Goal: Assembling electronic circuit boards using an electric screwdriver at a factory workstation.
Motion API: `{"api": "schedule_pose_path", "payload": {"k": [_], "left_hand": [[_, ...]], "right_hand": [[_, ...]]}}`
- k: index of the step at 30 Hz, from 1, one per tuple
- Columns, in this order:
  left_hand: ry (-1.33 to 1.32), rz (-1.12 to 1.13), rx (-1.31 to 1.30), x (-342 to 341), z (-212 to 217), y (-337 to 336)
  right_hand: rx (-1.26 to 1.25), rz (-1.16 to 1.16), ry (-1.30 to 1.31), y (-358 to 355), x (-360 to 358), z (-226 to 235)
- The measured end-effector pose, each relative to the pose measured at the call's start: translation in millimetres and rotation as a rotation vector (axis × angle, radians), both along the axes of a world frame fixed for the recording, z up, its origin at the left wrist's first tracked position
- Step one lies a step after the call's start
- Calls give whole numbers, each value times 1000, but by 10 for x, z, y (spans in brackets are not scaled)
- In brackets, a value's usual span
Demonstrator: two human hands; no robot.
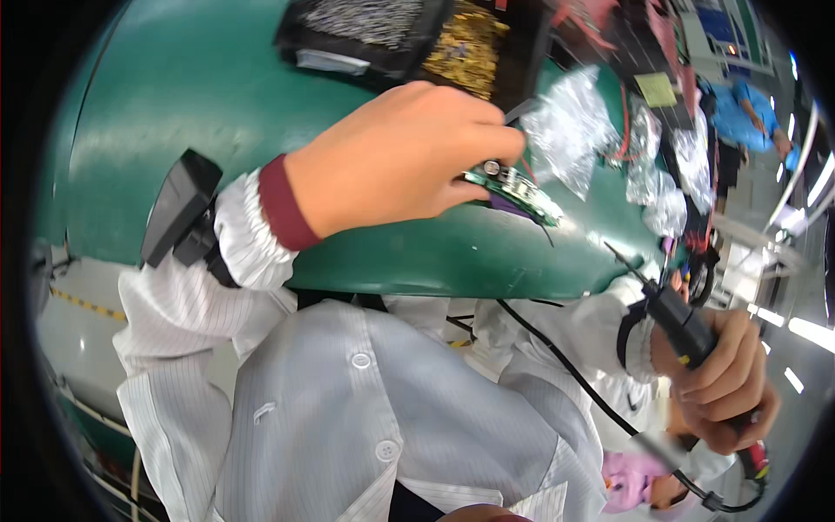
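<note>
The left grip pinches a green circuit board jutting rightward; right grip clasps a black tool.

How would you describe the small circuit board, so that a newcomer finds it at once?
Begin at the green table, where the left hand reaches in from the picture's left. Pinched in that hand is the green circuit board, slanting down to the right. Unlike the crinkled clear bag near it, the board is narrow and crowded with small components.
</note>
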State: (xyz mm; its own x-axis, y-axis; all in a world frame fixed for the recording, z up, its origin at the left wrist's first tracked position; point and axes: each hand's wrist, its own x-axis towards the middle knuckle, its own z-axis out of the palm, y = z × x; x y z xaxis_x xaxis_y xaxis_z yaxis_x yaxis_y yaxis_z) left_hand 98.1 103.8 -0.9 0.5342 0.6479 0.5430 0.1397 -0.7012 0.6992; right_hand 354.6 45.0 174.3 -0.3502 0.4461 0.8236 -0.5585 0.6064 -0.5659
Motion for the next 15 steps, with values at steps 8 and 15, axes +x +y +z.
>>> {"api": "schedule_pose_path", "payload": {"k": [8,15], "left_hand": [[56,40,-3,1408,93,-76],[99,65,-72,3009,-89,-15]], "right_hand": [[-3,-378,-5,-1410,922,-313],[-104,-456,1,-1948,1263,-777]]}}
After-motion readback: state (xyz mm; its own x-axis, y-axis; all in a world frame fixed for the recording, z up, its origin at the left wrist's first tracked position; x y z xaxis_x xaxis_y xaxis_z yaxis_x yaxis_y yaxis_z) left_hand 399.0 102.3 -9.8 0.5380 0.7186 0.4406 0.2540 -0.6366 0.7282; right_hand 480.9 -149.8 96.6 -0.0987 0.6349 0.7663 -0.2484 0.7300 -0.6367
